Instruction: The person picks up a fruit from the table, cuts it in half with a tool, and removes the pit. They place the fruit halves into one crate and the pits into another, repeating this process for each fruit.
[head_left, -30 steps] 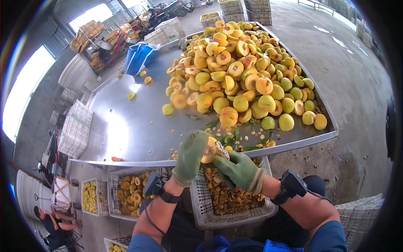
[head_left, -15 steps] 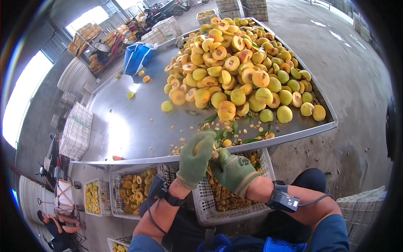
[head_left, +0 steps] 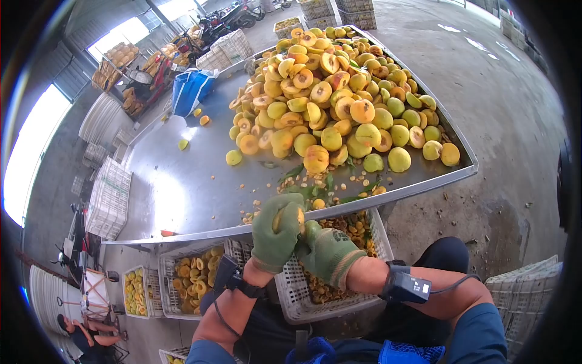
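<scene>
My left hand [head_left: 271,241], in a green glove, is closed around a yellow peach piece [head_left: 278,222] just over the near edge of the metal table [head_left: 206,188]. My right hand [head_left: 329,253], gloved too, is curled against the left at the fruit. Its fingertips are partly hidden, and I cannot make out what they grip. Under both hands stands a white crate [head_left: 384,238] holding brownish-yellow peach scraps [head_left: 321,290]. Beyond them a big heap of halved and whole peaches [head_left: 321,91] covers the table's far right. Pits and green leaves [head_left: 295,171] lie scattered before it.
A crate of peach halves [head_left: 197,273] stands left of my knees, with another fruit crate [head_left: 136,292] beside it. A blue bag [head_left: 191,91] rests at the table's far left. Stacked white crates [head_left: 110,197] stand left. A seated person [head_left: 85,337] is at lower left.
Both hands have shifted slightly left and down in view, and the left has turned so that more of the yellow piece shows. The whole scene has also shifted a little left.
</scene>
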Tool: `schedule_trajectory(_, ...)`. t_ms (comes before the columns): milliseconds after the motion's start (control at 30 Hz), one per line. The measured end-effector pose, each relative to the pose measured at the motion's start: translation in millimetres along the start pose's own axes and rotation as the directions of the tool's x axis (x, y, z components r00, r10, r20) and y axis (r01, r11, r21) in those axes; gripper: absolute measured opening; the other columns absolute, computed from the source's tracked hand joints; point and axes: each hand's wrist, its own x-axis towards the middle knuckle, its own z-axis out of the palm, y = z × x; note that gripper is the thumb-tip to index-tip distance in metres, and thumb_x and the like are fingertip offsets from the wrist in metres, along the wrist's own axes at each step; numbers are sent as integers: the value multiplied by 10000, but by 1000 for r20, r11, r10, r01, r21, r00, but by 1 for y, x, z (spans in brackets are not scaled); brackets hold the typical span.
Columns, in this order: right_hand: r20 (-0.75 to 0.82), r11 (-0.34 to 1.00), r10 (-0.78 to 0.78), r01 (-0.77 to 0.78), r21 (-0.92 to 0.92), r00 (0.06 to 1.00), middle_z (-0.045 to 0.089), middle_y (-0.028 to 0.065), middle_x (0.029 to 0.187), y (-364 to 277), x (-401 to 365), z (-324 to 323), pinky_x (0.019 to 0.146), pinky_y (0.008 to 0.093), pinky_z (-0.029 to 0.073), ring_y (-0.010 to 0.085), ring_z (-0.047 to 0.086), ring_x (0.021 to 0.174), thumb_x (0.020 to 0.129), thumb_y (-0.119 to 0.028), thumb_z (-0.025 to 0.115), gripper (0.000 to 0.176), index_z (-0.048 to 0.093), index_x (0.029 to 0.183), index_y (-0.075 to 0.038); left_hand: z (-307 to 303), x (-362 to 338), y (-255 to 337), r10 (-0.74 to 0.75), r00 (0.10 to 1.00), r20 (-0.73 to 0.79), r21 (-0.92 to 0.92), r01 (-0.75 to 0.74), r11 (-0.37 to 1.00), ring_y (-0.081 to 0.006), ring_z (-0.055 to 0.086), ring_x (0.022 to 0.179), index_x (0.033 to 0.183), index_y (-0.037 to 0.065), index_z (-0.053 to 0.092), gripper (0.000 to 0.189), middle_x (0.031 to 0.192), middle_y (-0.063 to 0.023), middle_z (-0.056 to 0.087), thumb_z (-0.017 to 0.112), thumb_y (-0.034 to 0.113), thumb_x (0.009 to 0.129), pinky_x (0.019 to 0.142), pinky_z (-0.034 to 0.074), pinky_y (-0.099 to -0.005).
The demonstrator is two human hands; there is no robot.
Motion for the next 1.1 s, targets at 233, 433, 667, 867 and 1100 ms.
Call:
schedule_trajectory(233,29,995,-19,16,102,999,684,243,859,-2,1,-9,672,520,506,469,657,810,938,-162,652,190,628,1066,-23,-1,4,-3,119,993,15,-61,-118,991,-164,690,925,1148,-24,682,214,1031,-105,740,582,114,1018,839,559,-314)
schedule_trajectory(433,179,976,22,-61,210,984,704,223,898,-2,1,-17,705,462,527,423,691,855,951,-176,653,204,655,1080,-18,-13,7,-2,163,970,179,-29,-161,987,-177,703,923,1125,-27,692,228,1026,-123,748,568,136,1026,832,572,-332)
schedule_trajectory(667,608,754,-4,-397,523,794,624,32,681,6,12,-30,587,355,527,181,640,604,952,-321,654,258,710,1019,-78,-17,10,2,143,953,267,-84,-124,989,-197,714,925,1122,-24,693,246,1013,-134,746,567,168,1034,825,583,-348)
schedule_trajectory(867,777,646,-21,-584,491,629,492,-39,605,-10,21,-71,385,269,387,89,466,433,978,-378,636,351,700,997,-33,-13,9,3,32,964,263,-269,42,962,-207,702,958,1199,-7,650,333,1076,-139,726,566,283,1057,861,583,-365)
schedule_trajectory(1100,846,218,-307,-832,509,437,420,-61,541,20,13,-50,311,222,300,46,389,368,1039,-372,563,375,668,1031,-11,-2,-11,-7,15,981,194,-482,82,873,-228,679,1053,1321,14,575,457,1138,-139,698,573,387,1056,910,574,-399)
